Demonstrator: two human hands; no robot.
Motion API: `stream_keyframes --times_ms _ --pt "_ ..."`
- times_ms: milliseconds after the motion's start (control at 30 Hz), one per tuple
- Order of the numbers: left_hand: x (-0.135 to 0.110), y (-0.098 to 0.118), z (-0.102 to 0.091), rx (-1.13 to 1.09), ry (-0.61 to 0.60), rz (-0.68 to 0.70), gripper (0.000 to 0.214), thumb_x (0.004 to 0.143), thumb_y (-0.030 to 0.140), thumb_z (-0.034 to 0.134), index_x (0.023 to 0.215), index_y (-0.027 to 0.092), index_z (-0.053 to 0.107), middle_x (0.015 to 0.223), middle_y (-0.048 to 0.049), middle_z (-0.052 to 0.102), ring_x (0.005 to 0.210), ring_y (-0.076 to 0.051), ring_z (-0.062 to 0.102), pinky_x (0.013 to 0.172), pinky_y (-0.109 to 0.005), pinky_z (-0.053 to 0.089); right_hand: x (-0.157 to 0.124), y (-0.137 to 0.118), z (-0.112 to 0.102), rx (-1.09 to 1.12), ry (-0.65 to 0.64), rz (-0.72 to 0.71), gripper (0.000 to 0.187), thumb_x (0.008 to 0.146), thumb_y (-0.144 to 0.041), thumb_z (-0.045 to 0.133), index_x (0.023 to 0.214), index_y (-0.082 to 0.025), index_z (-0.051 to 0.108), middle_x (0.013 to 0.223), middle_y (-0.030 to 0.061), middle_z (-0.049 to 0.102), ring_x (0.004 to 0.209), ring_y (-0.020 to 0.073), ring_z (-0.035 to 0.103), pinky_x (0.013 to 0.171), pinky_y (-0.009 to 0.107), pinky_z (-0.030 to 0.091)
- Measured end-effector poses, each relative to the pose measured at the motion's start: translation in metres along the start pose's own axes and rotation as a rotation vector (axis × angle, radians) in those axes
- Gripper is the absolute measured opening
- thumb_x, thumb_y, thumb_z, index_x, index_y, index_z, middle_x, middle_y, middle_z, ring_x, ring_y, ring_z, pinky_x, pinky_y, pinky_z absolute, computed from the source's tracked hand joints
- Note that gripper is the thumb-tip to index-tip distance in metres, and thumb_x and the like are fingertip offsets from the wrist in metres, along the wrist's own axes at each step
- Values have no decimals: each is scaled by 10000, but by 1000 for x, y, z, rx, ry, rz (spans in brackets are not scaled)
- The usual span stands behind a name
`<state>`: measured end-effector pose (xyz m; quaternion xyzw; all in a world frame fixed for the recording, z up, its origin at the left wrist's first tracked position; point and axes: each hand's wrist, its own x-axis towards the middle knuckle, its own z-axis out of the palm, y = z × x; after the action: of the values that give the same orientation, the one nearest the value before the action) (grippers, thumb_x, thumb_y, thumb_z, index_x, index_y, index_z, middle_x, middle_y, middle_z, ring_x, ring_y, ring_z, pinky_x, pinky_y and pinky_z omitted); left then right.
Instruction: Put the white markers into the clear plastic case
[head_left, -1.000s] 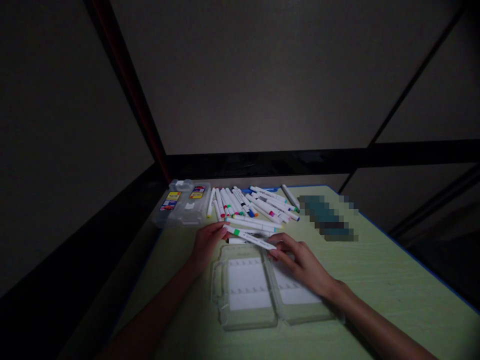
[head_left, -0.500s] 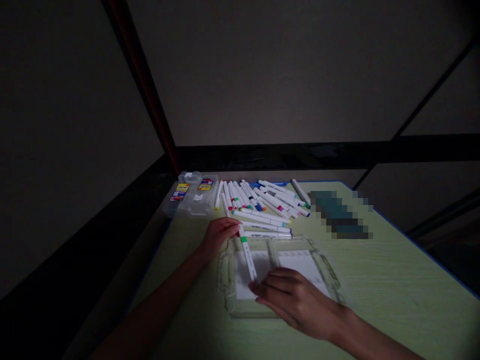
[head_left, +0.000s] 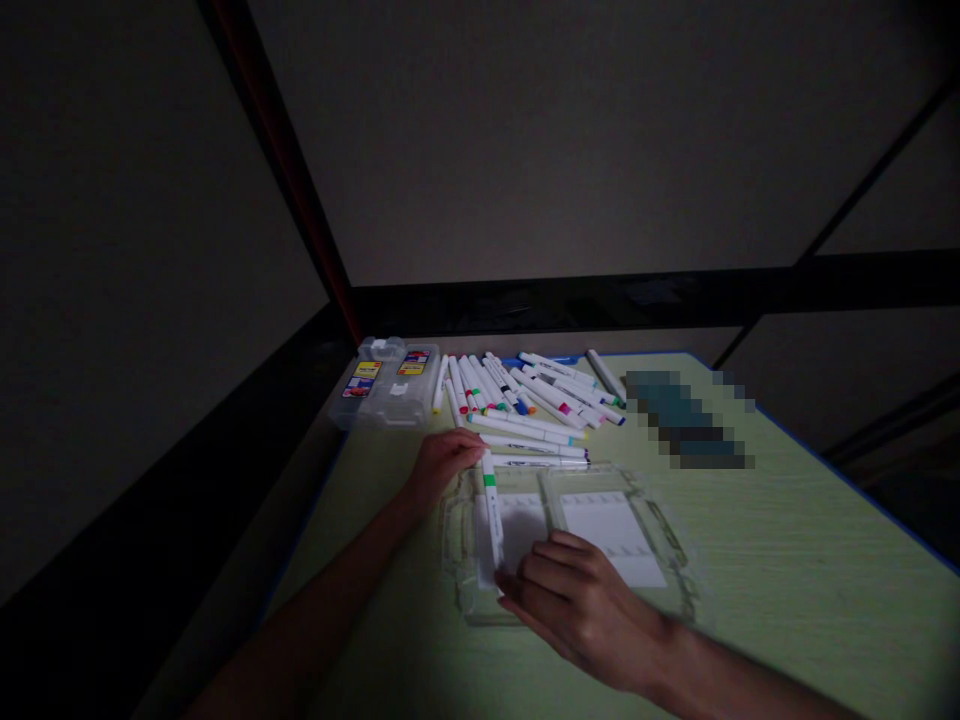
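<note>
A white marker (head_left: 492, 510) with a green band stretches between both hands, over the left part of an open clear plastic case (head_left: 551, 490). My left hand (head_left: 448, 460) pinches the marker's far end. Fingers of my right hand (head_left: 566, 595) are closed on its near end, just above the case. Pale printed sheets (head_left: 609, 530) show inside the case's two halves. Just beyond the case lie a few white markers (head_left: 536, 445), pointing sideways, close to my left fingertips.
Several more white markers with coloured ends (head_left: 551, 395) are spread at the back of the light green table (head_left: 772, 540). A closed clear case (head_left: 386, 390) with yellow labels stands at the back left. A blurred-out teal item (head_left: 679, 415) lies to the right. Walls (head_left: 525, 150) rise behind.
The marker's near end has swung slightly left and toward me with my right hand. My left hand keeps its pinch at the far end. The camera view has shifted a little.
</note>
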<state>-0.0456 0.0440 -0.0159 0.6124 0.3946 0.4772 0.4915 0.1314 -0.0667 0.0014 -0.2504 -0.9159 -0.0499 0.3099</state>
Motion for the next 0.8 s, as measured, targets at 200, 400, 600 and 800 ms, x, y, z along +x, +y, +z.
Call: stream_keyframes --times_ms 200,400,600,800 --pt "0 4 1 38 -32 56 81 610 209 650 591 131 637 713 -39 583 713 -143 550 665 -245 422 -4 -2 7 -52 -5 -9 157 853 -174 459 771 -170 593 576 -14 546 551 121 479 548 288 305" --pt "-1 2 2 73 -68 88 77 597 178 644 557 133 595 744 -40 553 730 -140 539 669 -251 412 -2 -7 6 -86 -29 -47 153 847 -155 458 781 -167 595 570 -11 558 536 130 462 522 303 260" --pt "-1 -1 0 150 -61 91 70 589 160 635 548 137 583 778 -54 555 774 -161 544 717 -275 411 1 -10 6 -95 -26 -46 157 851 -138 445 799 -144 593 558 -11 550 520 134 456 522 303 238" --pt "-2 2 1 273 -44 94 70 589 124 597 532 140 561 874 -77 577 862 -191 548 798 -310 402 1 -11 7 -104 -28 -35 189 862 -140 419 782 -152 589 557 -6 552 517 135 452 520 304 237"
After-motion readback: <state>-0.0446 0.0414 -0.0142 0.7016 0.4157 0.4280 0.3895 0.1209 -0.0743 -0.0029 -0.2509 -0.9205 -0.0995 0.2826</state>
